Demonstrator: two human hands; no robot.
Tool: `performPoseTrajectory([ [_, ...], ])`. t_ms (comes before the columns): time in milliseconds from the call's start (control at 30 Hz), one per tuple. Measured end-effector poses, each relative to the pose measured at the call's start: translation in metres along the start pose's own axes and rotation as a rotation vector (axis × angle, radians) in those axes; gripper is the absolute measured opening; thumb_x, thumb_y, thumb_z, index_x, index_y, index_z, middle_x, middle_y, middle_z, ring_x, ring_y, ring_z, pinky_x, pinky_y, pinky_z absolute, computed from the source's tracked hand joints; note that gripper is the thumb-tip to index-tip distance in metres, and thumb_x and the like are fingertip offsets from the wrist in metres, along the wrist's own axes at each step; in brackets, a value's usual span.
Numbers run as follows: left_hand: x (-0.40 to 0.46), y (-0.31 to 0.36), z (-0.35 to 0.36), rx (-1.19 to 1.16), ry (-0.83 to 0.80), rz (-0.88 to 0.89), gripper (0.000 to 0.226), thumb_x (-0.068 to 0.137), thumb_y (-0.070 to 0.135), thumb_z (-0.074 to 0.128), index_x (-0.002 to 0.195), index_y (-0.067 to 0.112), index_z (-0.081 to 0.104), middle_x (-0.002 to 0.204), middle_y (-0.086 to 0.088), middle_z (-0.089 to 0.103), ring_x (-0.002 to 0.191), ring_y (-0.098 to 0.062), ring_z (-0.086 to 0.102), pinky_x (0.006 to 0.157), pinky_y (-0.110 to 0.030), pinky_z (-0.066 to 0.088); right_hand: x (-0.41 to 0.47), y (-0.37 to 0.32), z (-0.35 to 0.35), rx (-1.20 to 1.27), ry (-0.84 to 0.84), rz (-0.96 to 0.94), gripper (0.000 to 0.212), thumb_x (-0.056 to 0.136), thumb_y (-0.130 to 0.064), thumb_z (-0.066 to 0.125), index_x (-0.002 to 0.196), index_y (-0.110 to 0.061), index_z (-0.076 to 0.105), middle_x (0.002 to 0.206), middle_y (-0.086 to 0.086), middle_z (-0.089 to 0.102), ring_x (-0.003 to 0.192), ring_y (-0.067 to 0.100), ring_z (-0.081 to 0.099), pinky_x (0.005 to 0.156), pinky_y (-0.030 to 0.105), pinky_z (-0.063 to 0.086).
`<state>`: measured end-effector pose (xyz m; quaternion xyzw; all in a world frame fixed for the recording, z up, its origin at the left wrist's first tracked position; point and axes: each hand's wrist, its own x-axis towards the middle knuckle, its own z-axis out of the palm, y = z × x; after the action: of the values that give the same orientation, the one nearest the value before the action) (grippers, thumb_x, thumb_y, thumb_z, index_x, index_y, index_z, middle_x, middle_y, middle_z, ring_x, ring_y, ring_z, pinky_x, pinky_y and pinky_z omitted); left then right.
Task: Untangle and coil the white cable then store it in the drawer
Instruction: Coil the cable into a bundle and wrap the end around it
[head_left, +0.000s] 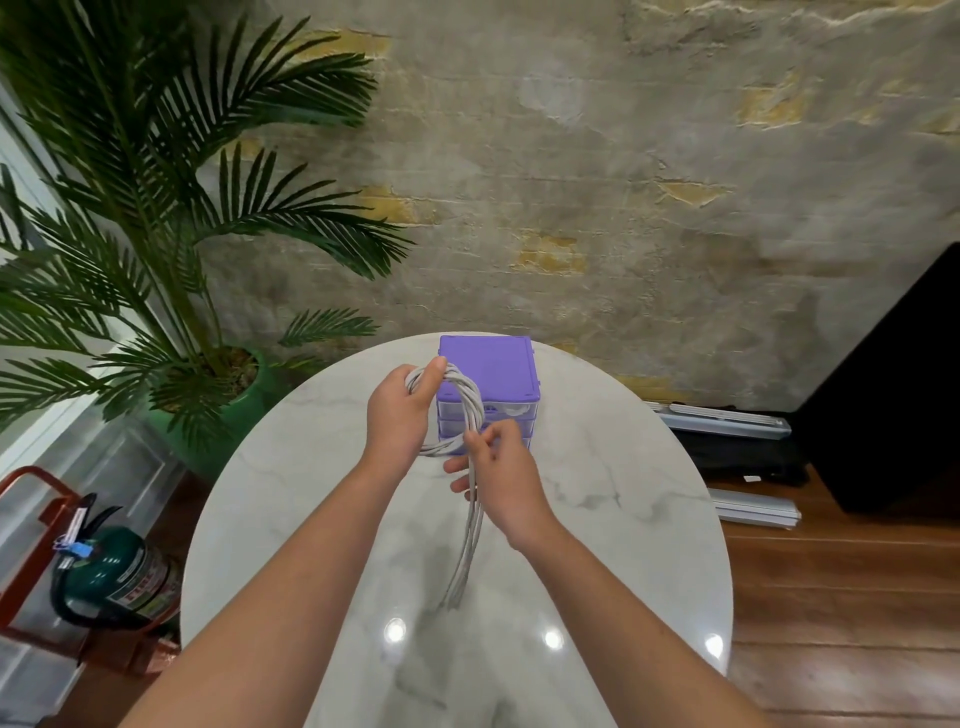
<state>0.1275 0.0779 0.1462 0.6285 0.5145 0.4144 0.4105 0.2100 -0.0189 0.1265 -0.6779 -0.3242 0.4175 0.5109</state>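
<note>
The white cable (470, 540) is bundled in several loops held above the round marble table (623, 509). My left hand (397, 415) grips the top of the loops, thumb over the strands. My right hand (501, 467) pinches the strands lower down, where they cross. The rest of the bundle hangs down toward the table, its lower end just above the surface. Behind the hands stands a small purple drawer unit (493, 374) with clear drawers; its drawer fronts are partly hidden by the cable and my hands.
A potted palm in a green pot (244, 395) stands left of the table. A green fire extinguisher (114, 571) in a red stand sits on the floor at lower left. Metal rails (727, 421) and a black object lie on the wooden floor to the right.
</note>
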Motion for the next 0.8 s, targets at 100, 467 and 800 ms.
performPoseTrajectory([
  [100,0.000,0.002,0.001,-0.026,-0.023,-0.032,0.052,0.094,0.049,0.054,0.081,-0.001,0.057,0.067,-0.006,0.048,0.059,-0.016,0.039,0.058,-0.034,0.033,-0.002,0.009,0.001,-0.033,0.001,-0.047,0.021,0.104,-0.029,0.039,0.086,-0.019,0.034,0.078,0.004,0.071,0.058,0.018,0.060,0.067,0.035,0.049],
  [467,-0.006,0.008,0.009,-0.046,-0.023,-0.042,0.047,0.093,0.047,0.055,0.072,0.006,0.053,0.071,-0.014,0.054,0.065,-0.019,0.044,0.058,-0.032,0.036,0.004,0.001,0.000,-0.033,0.108,0.057,0.025,0.100,-0.037,0.048,0.106,-0.015,0.037,0.071,0.005,0.050,0.060,0.021,0.050,0.045,0.028,0.047],
  [800,-0.007,0.005,0.006,0.052,0.001,0.050,0.048,0.094,0.048,0.055,0.077,0.003,0.055,0.071,-0.012,0.058,0.064,-0.020,0.048,0.058,-0.033,0.037,-0.009,0.000,-0.001,-0.138,0.027,0.038,0.024,0.103,-0.037,0.038,0.098,-0.013,0.040,0.074,0.009,0.066,0.050,0.022,0.056,0.051,0.027,0.047],
])
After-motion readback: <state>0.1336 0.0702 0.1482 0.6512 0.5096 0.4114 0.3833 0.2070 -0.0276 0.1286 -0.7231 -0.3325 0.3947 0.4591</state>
